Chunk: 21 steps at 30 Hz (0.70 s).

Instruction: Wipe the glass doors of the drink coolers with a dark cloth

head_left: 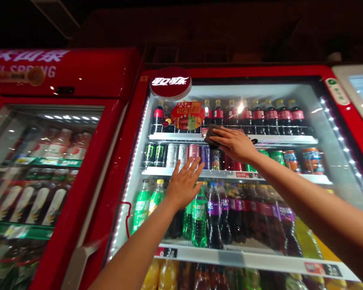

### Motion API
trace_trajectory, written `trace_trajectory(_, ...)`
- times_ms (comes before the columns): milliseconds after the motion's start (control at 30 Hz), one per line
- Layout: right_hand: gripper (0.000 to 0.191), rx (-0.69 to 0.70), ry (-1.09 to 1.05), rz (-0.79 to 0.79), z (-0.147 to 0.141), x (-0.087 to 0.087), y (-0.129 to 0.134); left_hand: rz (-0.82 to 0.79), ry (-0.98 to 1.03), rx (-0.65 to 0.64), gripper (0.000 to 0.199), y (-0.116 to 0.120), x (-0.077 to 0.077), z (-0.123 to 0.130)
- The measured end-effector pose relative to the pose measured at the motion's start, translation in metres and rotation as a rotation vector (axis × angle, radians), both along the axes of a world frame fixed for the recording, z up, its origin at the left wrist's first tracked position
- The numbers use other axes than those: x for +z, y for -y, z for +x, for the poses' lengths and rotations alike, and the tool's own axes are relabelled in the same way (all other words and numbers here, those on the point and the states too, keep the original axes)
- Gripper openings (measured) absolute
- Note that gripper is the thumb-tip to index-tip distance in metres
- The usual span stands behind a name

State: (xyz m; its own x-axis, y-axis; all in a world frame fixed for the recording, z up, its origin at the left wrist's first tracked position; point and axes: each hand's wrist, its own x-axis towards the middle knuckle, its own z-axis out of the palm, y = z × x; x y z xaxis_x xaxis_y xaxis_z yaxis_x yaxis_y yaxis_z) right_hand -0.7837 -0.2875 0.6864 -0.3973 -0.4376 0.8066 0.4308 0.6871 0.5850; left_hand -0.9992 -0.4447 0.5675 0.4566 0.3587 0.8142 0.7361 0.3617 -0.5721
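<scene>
Brown sponge [212, 135] against the cooler's glass door [317, 94], by the top shelf [286, 139], held under the right hand [240, 144]. Left hand [184, 183] empty, splayed. I'd press flat, overlap strokes.

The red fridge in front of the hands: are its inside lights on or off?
On: the white light strips glow down both sides of the red fridge.

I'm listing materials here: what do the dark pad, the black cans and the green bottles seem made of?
Dark pad: possibly sponge or felt; it looks matte.
Black cans: probably metal, glossy, by their straight-sided shape.
Green bottles: likely plastic, glossy and translucent, with moulded contours.
</scene>
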Motion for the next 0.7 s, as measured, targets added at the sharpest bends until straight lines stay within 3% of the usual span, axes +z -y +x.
trace_trajectory(100, 0.044, 0.044, -0.174, -0.093, -0.01, 0.021, -0.003, 0.013, -0.004, 0.008, 0.066, 0.0, -0.001, 0.0)
trace_trajectory(200, 0.046, 0.068, -0.325, -0.191, -0.045, 0.035, 0.016, 0.013, 0.003, 0.034, 0.063, -0.001, -0.001, 0.001)
trace_trajectory(333, 0.044, 0.067, -0.199, -0.14, -0.073, 0.018, 0.045, -0.01, 0.011, 0.084, 0.058, -0.001, -0.002, 0.002)
trace_trajectory(500, 0.043, 0.048, -0.081, -0.082, -0.047, -0.011, 0.033, -0.016, 0.017, 0.068, 0.06, 0.001, -0.002, 0.002)
trace_trajectory(600, 0.043, 0.033, -0.175, -0.132, -0.042, -0.005, 0.026, -0.008, 0.015, 0.046, 0.063, 0.001, -0.001, 0.003)
trace_trajectory(700, 0.044, 0.032, -0.277, -0.205, -0.065, 0.012, 0.04, -0.031, 0.021, 0.058, 0.062, 0.001, 0.0, 0.006)
